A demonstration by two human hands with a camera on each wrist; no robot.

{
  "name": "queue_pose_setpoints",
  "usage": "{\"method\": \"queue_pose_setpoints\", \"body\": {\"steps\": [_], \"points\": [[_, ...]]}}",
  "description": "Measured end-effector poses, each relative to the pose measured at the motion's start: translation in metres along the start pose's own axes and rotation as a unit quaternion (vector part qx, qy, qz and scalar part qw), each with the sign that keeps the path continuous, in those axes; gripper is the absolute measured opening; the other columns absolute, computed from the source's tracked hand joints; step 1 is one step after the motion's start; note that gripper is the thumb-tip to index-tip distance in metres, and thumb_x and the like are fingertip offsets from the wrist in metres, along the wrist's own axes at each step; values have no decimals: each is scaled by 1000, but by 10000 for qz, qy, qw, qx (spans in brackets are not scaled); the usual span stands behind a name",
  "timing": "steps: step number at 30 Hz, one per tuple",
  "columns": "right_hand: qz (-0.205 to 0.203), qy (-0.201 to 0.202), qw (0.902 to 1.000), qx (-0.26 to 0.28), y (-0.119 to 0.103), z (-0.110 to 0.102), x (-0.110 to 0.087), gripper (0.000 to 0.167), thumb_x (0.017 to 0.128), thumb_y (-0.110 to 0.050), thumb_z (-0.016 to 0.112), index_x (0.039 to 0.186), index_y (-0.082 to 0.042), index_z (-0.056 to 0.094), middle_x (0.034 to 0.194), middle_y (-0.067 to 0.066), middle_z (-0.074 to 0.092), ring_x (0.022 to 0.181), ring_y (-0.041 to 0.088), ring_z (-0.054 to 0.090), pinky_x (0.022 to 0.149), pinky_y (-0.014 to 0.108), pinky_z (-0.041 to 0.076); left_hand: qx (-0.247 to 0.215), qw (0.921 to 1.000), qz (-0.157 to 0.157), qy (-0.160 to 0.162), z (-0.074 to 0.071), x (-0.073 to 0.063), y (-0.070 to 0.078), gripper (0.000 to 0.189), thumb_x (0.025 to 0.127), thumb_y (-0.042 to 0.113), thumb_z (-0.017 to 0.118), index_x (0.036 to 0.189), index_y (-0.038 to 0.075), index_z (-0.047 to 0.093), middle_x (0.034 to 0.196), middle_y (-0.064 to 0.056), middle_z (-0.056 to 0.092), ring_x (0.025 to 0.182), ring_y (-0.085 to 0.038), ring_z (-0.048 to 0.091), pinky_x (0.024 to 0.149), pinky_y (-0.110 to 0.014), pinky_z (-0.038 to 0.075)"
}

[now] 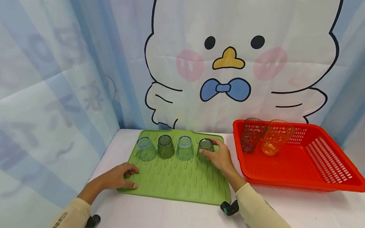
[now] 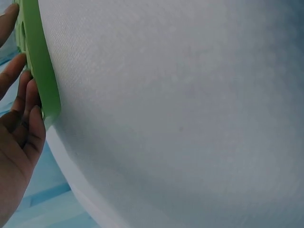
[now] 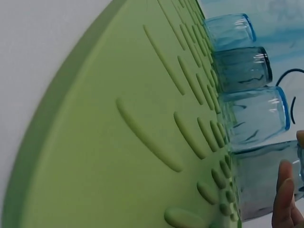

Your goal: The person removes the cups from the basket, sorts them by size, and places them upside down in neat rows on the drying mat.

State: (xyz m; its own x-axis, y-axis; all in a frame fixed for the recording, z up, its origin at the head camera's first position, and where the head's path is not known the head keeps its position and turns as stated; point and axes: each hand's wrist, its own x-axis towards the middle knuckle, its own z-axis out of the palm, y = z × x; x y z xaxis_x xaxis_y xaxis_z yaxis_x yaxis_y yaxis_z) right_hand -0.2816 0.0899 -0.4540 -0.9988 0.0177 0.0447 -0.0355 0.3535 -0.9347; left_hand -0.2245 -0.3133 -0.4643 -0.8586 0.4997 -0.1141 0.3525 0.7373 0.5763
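Note:
A green ribbed mat point(image 1: 179, 183) lies on the white table. On its far right part stands a smoky grey glass point(image 1: 205, 145), which my right hand point(image 1: 221, 159) holds between thumb and fingers. The right wrist view shows fingers point(image 3: 284, 194) against the side of this glass. To its left, in a row along the mat's far side, stand a clear blue-rimmed glass point(image 1: 185, 148), a dark grey glass point(image 1: 166, 148) and another blue-rimmed glass point(image 1: 146, 150). My left hand point(image 1: 117, 176), its fingers loosely bent, rests at the mat's left edge, fingertips right at the green rim point(image 2: 45, 80).
A red plastic basket point(image 1: 277, 181) stands right of the mat. Leaning in its left end are a dark glass point(image 1: 251, 139) and an amber-looking clear glass point(image 1: 274, 138). A curtain point(image 1: 182, 107) with a cartoon print hangs behind the table, and another side of it hangs at left.

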Motion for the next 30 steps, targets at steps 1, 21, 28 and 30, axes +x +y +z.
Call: {"method": "queue_pose_setpoints", "body": {"steps": [1,21,28,30], "points": [[7,15,10000,26,1,1,1,66,82,-18,82,141,-8,54,137,18,53,63,21,69,64,26,53,4,10000,-5,-6,0,0,0,53,83,37,82,120,4,63,106,-3,59,96,-14,55,85,-32,50],[204,-47,9994,-288,7,3,9,74,87,-26,79,150,-9,42,148,19,45,73,26,73,64,26,51,-188,9998,-21,-108,-1,-2,2,56,81,33,84,122,2,61,109,-6,58,98,-17,55,87,-33,50],[227,-151,9994,-211,8,1,11,74,88,-24,79,150,-10,41,150,20,43,70,21,71,60,27,53,-245,9996,-62,-102,0,-2,1,54,81,30,85,120,2,61,108,-6,57,98,-18,54,87,-34,50],[229,-188,9993,-212,9,1,11,76,88,-23,79,151,-10,39,150,20,43,69,19,70,60,27,53,-249,9996,-60,-90,0,-2,1,54,80,30,85,120,2,61,108,-7,57,97,-17,54,87,-34,50]]}}
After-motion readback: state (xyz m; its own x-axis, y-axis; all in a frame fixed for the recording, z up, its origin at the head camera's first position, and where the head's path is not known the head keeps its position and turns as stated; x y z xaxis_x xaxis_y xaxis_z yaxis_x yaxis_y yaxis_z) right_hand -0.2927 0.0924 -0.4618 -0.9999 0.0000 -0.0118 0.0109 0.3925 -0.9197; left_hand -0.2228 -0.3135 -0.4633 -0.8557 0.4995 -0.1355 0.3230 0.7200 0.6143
